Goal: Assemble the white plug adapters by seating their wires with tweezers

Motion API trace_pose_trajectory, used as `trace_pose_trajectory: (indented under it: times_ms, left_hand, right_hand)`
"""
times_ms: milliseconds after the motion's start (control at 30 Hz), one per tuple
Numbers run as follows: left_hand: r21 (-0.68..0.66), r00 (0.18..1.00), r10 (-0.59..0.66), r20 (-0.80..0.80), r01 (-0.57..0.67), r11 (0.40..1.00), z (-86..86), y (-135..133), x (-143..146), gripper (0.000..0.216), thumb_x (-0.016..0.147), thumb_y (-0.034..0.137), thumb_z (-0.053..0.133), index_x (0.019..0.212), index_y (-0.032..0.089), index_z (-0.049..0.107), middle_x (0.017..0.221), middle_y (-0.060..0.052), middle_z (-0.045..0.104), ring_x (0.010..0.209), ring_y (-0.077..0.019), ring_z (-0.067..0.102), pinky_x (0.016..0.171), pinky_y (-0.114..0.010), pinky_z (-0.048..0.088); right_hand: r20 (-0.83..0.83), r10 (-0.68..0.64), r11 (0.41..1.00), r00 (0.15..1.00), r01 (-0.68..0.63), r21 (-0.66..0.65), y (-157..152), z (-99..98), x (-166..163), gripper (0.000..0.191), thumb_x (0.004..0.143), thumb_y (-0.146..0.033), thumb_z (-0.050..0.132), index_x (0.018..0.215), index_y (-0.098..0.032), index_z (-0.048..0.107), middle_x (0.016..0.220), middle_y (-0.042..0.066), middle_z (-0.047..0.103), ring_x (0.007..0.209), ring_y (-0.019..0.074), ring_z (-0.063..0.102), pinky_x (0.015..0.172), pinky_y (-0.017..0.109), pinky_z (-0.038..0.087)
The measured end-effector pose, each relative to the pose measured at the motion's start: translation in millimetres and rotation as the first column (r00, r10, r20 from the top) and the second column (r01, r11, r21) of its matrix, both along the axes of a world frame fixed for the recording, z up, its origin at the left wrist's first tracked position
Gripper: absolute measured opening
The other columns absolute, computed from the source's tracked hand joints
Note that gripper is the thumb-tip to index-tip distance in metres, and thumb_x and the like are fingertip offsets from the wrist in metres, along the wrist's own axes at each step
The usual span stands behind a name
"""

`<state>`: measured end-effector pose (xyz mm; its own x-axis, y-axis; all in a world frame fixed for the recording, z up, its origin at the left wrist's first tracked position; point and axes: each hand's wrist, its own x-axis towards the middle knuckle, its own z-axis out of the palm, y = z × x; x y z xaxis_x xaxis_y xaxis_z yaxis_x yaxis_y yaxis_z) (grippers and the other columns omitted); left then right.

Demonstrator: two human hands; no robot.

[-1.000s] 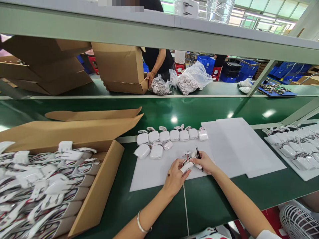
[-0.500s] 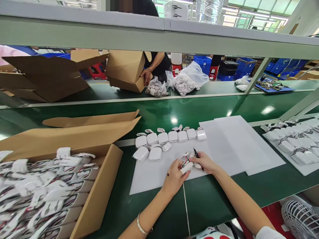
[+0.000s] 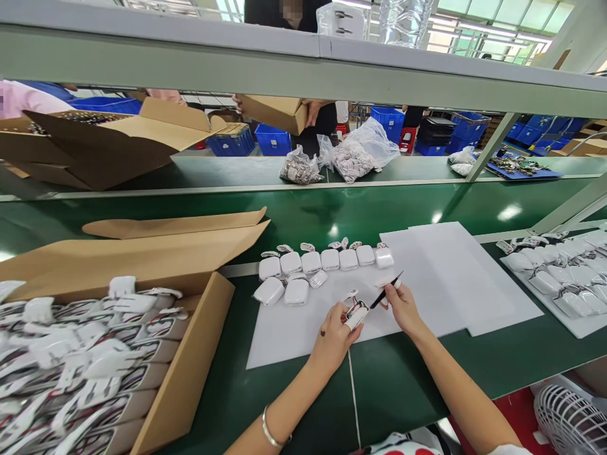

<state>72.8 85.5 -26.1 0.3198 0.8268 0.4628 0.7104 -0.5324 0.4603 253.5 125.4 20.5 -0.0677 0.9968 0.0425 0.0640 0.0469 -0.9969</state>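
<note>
My left hand [image 3: 334, 332] is closed around a small white plastic housing [image 3: 356, 315], whose open side shows red, black and other coloured wires. My right hand [image 3: 401, 304], just to its right, grips slim black tweezers [image 3: 385, 292]; their lower tip points at the housing. A white plastic piece [image 3: 386, 280] shows behind the right fingers; whether they hold it is unclear. Both hands are over a white sheet [image 3: 284, 338]. Along the sheet's far side stand rows of rounded white cases [image 3: 310, 261], some with small wired parts behind them.
At left, an open cardboard box [image 3: 199, 360] holds many white wired parts. More white sheets [image 3: 441, 278] lie right of my hands, then a tray [image 3: 581, 325] of white cases. A shelf beam [image 3: 284, 57] crosses above. Beyond it, a person holds a cardboard box [image 3: 275, 112] near plastic bags [image 3: 353, 158].
My right hand has moved right and slightly up with the tweezers, away from the housing. My left hand stays nearly in place. Across the bench, the person has lifted the cardboard box.
</note>
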Motion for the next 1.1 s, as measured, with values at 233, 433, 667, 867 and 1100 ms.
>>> trace_pose_trajectory:
  times_ms: [233,433,667,867,1100]
  left_hand:
    - [0.025,1.0,-0.001,-0.015,0.002,1.0,2.9,-2,2,0.019,0.089,0.026,0.046,0.095,0.021,0.064,0.087,-0.006,0.049,0.077,-0.0162,0.05,0.063,-0.028,0.051]
    - [0.02,1.0,0.001,-0.02,-0.001,1.0,2.5,-1,2,0.019,0.089,0.025,0.046,0.094,0.021,0.063,0.088,-0.006,0.049,0.077,-0.016,0.052,0.064,-0.029,0.053]
    - [0.04,1.0,-0.01,-0.014,0.01,0.999,3.1,-2,5,0.02,0.088,0.022,0.048,0.102,0.025,0.062,0.088,-0.006,0.05,0.08,-0.0179,0.053,0.067,-0.031,0.053]
    - [0.025,0.999,0.023,-0.027,-0.022,0.999,0.9,-3,7,0.019,0.086,0.019,0.051,0.099,0.024,0.062,0.089,-0.005,0.048,0.08,-0.018,0.052,0.066,-0.03,0.053]
    - [0.035,1.0,0.012,-0.019,-0.011,0.999,1.4,-3,6,0.017,0.087,0.02,0.047,0.095,0.021,0.062,0.089,-0.006,0.047,0.08,-0.018,0.051,0.063,-0.029,0.052]
  right_hand:
    - [0.334,0.013,0.946,0.943,-0.12,0.301,-5,1.0,-6,0.047,0.09,-0.056,0.034,0.068,-0.021,0.056,0.068,0.005,0.054,0.062,0.0174,0.05,0.061,0.03,0.042]
    - [0.415,-0.015,0.921,0.91,-0.148,0.36,-9,-12.7,-10,0.046,0.092,-0.052,0.03,0.072,-0.022,0.058,0.068,0.006,0.055,0.066,0.0197,0.052,0.065,0.032,0.043]
    - [0.452,-0.242,0.935,0.859,0.083,0.345,-6,-4.0,-24,0.042,0.093,-0.048,0.032,0.064,-0.022,0.046,0.059,0.002,0.048,0.054,0.0158,0.045,0.057,0.029,0.036]
    - [0.448,-0.308,0.891,0.839,0.09,0.444,-7,-1.2,-23,0.044,0.095,-0.049,0.027,0.065,-0.021,0.045,0.059,0.002,0.048,0.054,0.0152,0.046,0.056,0.028,0.035]
    - [0.506,-0.313,0.855,0.803,0.007,0.518,-7,-21.7,-28,0.043,0.096,-0.043,0.027,0.074,-0.02,0.055,0.07,0.007,0.057,0.064,0.0178,0.054,0.06,0.029,0.04]
